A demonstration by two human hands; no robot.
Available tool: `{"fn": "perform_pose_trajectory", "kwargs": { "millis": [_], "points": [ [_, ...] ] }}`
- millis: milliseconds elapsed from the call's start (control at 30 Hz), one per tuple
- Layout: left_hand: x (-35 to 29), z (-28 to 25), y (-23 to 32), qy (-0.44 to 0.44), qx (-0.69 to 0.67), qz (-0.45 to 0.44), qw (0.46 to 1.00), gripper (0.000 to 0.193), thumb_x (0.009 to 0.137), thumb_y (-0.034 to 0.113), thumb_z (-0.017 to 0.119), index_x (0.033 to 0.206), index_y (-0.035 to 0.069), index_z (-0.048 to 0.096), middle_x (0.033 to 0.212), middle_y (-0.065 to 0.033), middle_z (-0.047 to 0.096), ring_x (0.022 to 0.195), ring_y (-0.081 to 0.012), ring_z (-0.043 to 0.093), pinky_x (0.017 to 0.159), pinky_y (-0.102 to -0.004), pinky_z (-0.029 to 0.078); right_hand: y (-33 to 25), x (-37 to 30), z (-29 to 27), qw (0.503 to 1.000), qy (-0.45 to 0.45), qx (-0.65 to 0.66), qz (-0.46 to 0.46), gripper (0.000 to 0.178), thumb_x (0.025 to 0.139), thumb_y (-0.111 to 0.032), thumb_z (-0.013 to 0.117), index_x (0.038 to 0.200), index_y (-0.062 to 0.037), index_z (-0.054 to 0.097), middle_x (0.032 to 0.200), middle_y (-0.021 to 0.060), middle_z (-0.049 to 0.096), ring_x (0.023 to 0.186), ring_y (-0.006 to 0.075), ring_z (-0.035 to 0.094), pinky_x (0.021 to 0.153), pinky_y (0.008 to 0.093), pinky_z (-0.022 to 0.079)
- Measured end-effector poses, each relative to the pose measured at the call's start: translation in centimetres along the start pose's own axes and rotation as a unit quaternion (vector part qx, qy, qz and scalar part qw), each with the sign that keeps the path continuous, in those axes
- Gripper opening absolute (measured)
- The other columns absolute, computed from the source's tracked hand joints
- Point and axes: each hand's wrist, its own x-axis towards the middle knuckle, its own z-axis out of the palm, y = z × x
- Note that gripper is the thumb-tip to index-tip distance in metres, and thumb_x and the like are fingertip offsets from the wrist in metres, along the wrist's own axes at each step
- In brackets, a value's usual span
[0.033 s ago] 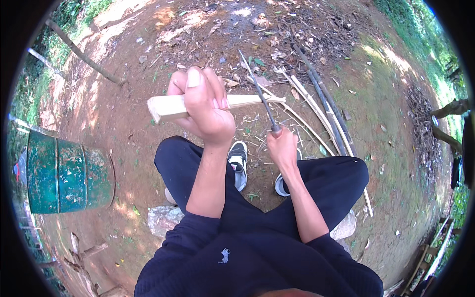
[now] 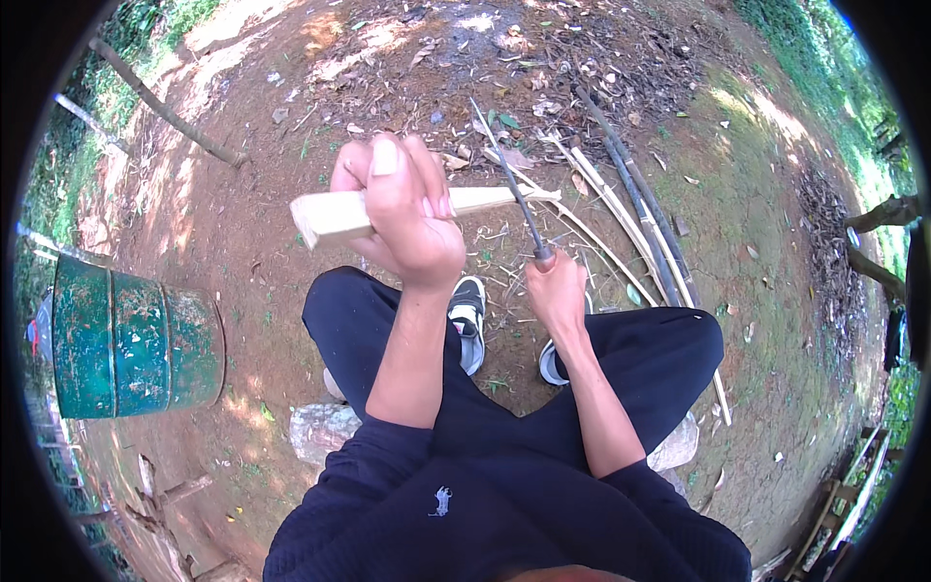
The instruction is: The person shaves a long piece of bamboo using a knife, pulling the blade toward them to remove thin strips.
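My left hand (image 2: 412, 218) is wrapped round a pale, freshly cut piece of wood (image 2: 333, 215), raised above my left knee. Its thick, squared end juts out to the left, while the other end narrows to the right and finishes in a frayed tip. In my right hand (image 2: 558, 293) is the handle of a long, thin-bladed knife (image 2: 522, 202), closed in my fingers. The dark blade points up and away, crossing the narrow part of the wood near its tip. Whether the edge touches the wood, I cannot tell.
Pale split strips (image 2: 611, 199) and dark poles (image 2: 640, 199) lie on the ground ahead to the right. Dry leaves and shavings are scattered about. A worn green metal drum (image 2: 141, 339) stands at left. I sit on a log (image 2: 323, 433), knees apart, shoes (image 2: 467, 325) between.
My left hand and the wood have shifted very slightly right and nearer. The knife and my right hand have hardly moved.
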Motion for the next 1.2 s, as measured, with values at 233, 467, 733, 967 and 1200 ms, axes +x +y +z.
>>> {"fn": "perform_pose_trajectory", "kwargs": {
  "millis": [233, 467, 733, 967, 1200],
  "points": [
    [-1.2, 0.4, 0.2, -0.028, -0.065, -0.029, 0.997, 0.024, 0.093, 0.011, 0.045, 0.072, 0.012, 0.033, 0.053, 0.0003, 0.032, 0.04, -0.0074, 0.028, 0.034, -0.0216, 0.026, 3.3, 1.8, 1.9, 0.996, 0.071, -0.039, -0.045, 0.021, 0.082, -0.015, 0.062, 0.079, 0.0058, 0.059, 0.066, 0.0285, 0.061, 0.068, 0.0439, 0.066, 0.066, 0.0494, 0.05],
    [0.3, -0.7, -0.2, -0.038, -0.103, -0.052, 0.993, 0.027, 0.089, 0.008, 0.05, 0.071, 0.011, 0.031, 0.054, -0.0001, 0.032, 0.042, -0.008, 0.029, 0.037, -0.0228, 0.026, 4.5, 3.0, 1.7, 0.929, -0.226, 0.283, 0.075, 0.02, 0.078, -0.012, 0.061, 0.073, 0.0053, 0.054, 0.059, 0.0264, 0.057, 0.058, 0.0414, 0.062, 0.062, 0.0462, 0.049],
    [0.9, -0.4, -0.6, -0.016, 0.001, 0.003, 1.0, 0.028, 0.093, 0.013, 0.043, 0.068, 0.012, 0.029, 0.051, 0.001, 0.029, 0.039, -0.0072, 0.027, 0.033, -0.022, 0.023, -3.4, -1.6, -1.5, 0.978, 0.081, 0.12, -0.149, 0.017, 0.081, -0.007, 0.064, 0.071, 0.0043, 0.054, 0.052, 0.0168, 0.054, 0.047, 0.0245, 0.06, 0.05, 0.035, 0.044],
    [0.3, 0.3, -0.4, 0.009, 0.057, 0.037, 0.998, 0.028, 0.093, 0.013, 0.042, 0.069, 0.012, 0.028, 0.051, 0.0011, 0.029, 0.037, -0.0069, 0.026, 0.032, -0.0218, 0.022, 0.1, 0.4, 0.4, 0.967, 0.117, 0.067, -0.215, 0.015, 0.08, -0.007, 0.067, 0.074, 0.0029, 0.058, 0.055, 0.0146, 0.059, 0.046, 0.025, 0.06, 0.049, 0.0365, 0.047],
    [0.9, 0.4, -0.9, 0.007, 0.013, 0.008, 1.0, 0.026, 0.091, 0.012, 0.042, 0.069, 0.011, 0.028, 0.05, 0.0007, 0.028, 0.037, -0.0073, 0.024, 0.031, -0.0223, 0.023, 6.6, 4.8, 3.6, 0.998, 0.04, -0.053, 0.0, 0.024, 0.081, -0.016, 0.061, 0.081, 0.0072, 0.064, 0.073, 0.0309, 0.063, 0.078, 0.0455, 0.066, 0.073, 0.0502, 0.05]
  ]
}}
